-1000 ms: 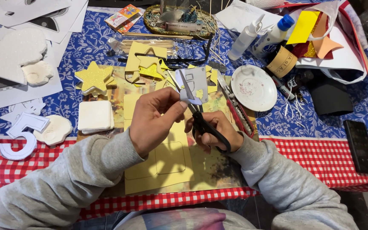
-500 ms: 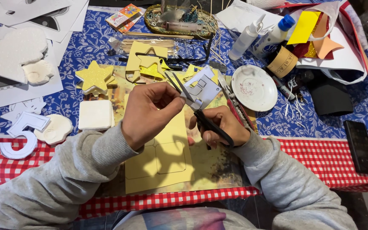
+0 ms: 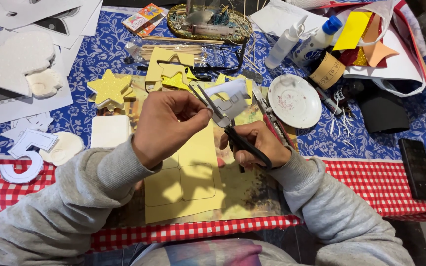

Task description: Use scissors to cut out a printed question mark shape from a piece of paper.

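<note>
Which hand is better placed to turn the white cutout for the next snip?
Left. The left hand pinches the white paper cutout at its edge and can likely rotate it. The right hand is shut on the black-handled scissors, whose open blades straddle the paper.

Table [image 3: 371,182] under two cloths: blue floral [image 3: 99,54] across far part, red-white check [image 3: 366,180] along near edge. Yellow foam sheet [image 3: 183,182] at centre near edge. Glitter star [image 3: 108,88] and white square block [image 3: 109,130] left of it. White number cutout [image 3: 23,155] far left. White saucer [image 3: 294,101] right of centre, two glue bottles [image 3: 284,44] beyond. Black phone [image 3: 416,168] at right edge.
</note>
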